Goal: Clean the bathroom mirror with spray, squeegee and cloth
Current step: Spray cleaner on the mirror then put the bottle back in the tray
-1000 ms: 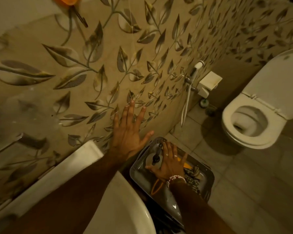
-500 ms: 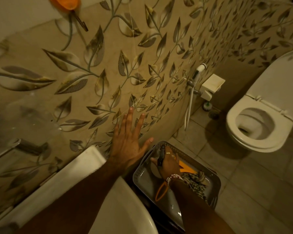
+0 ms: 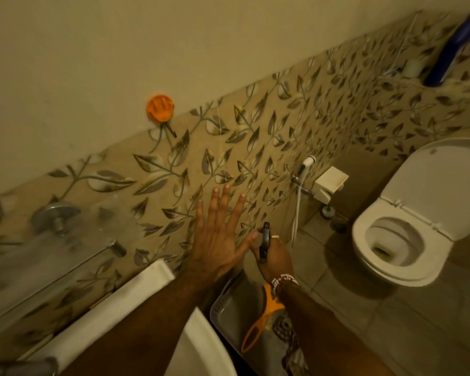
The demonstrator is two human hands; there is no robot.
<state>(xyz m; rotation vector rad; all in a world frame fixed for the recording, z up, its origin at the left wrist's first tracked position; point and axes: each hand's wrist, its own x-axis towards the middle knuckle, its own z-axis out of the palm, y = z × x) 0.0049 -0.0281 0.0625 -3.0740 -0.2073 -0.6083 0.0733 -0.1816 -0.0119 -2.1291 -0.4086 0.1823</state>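
Since half a second ago, right hand (image 3: 272,253) has lifted clear of the grey plastic tray (image 3: 229,308) with the dark-nozzled spray bottle (image 3: 264,241); view has tilted upward, so more plain wall now shows above the leaf-patterned tiles (image 3: 255,147).

Right hand: fingers closed round the bottle's neck, nozzle pointing up. Bottle body is hidden behind my hand. Left hand (image 3: 219,237): spread flat, fingers splayed, over the tiled wall just above the white basin (image 3: 201,348); I cannot tell whether the palm actually touches.

Orange-handled squeegee (image 3: 258,324) lies in the tray, beside a patterned cloth (image 3: 285,332). Tray sits just beside the basin, low.

Mirror itself: not clearly in view. A glass shelf (image 3: 65,256) on metal brackets sits to the left.

Step in hand, my judgement: fetching the spray. To do it well, I shift my grip so a finger reaches the trigger, turn the nozzle away from myself, and straighten up to face the mirror before spraying.
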